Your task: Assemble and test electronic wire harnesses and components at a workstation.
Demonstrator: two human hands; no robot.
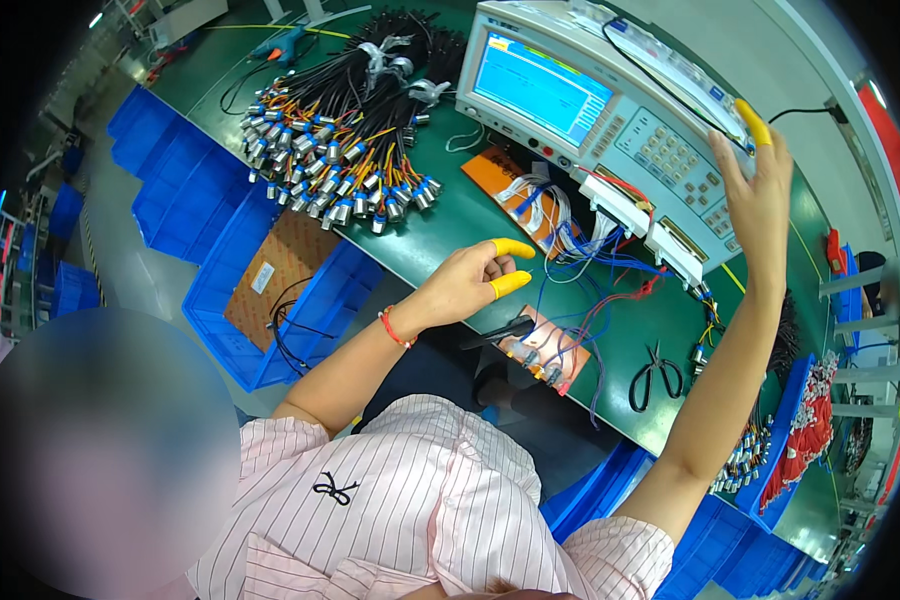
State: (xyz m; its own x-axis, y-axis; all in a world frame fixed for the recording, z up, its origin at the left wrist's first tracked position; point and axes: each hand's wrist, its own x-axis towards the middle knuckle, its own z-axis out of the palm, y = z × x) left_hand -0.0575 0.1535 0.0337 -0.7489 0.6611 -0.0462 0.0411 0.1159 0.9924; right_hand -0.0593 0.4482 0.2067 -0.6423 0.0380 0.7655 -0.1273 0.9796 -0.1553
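My left hand (475,285) hovers over the green bench with nothing in it. Its thumb and forefinger, both in yellow finger cots, are apart while the other fingers curl in. At the right end of a white benchtop tester (610,125), my right hand (755,185) is raised, a yellow cot on its forefinger. A black cable (660,82) runs along the tester's top, its end between that thumb and forefinger. White connector blocks (615,205) with red, white and blue wires sit at the tester's front. Below them, wires reach a small copper-coloured board (550,350) with parts on it.
A large bundle of black cables with metal connectors (345,165) lies at the left back. Black-handled snips (656,380) rest near the front edge. Blue bins (210,310) stand at the left. On the right, a blue tray (795,440) holds red and white pieces.
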